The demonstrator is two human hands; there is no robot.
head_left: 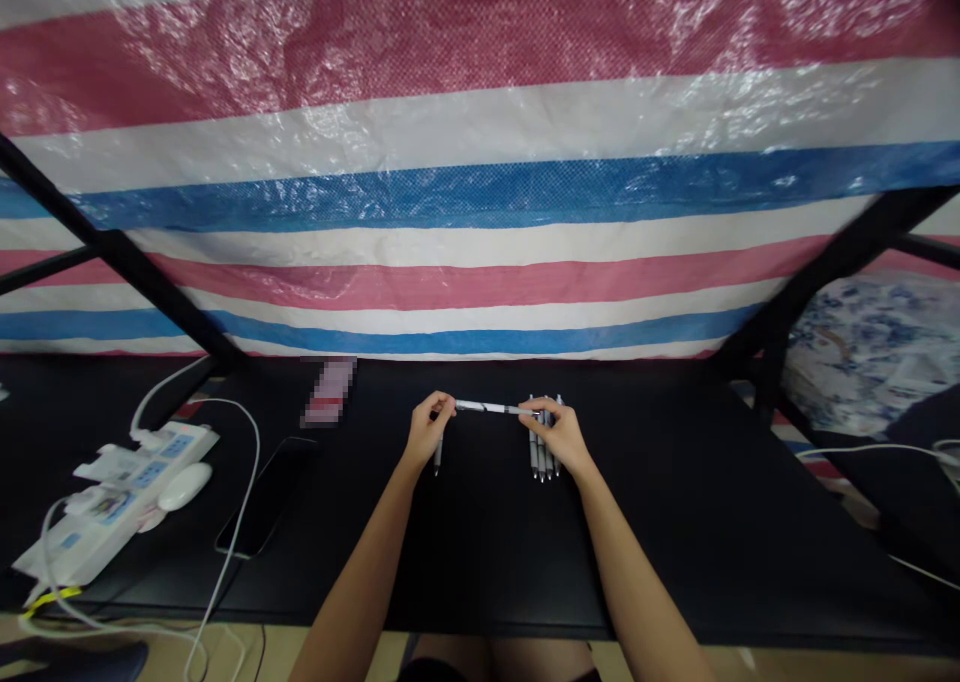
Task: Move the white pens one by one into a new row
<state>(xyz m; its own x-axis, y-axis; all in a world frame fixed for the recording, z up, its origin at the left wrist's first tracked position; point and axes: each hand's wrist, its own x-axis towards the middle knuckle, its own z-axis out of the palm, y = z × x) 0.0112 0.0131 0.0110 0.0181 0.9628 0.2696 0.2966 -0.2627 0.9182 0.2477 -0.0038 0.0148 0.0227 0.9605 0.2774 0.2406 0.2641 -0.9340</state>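
1. Head view looks down on a black table point(675, 522); two bare forearms reach in from the bottom edge toward its middle.
2. Left hand point(429, 430) has its fingers curled together, pinching one end of a white pen point(491, 408) at the fingertips; a second pen piece point(438, 456) hangs down under this hand, its tip pointing at the table; whether the hand grips that piece or it only lies beneath cannot be told.
3. Right hand point(561, 434) pinches the other end of the white pen between thumb and forefinger; the rest of its fingers are bent and rest over a row of pens point(541, 457).
4. White pen lies level between the two hands, just above the table, held at both ends.
5. Row of pens lies side by side on the table, partly hidden under the right hand, tips pointing toward the person.
6. Left of the hands, well apart, a dark phone point(264, 502) lies flat; further left a white power strip point(112, 502) with white cables point(240, 522) sits near the table edge.
7. Behind the table hangs a striped tarp point(480, 162) in red, white and blue; black frame bars point(142, 272) cross in front of it.
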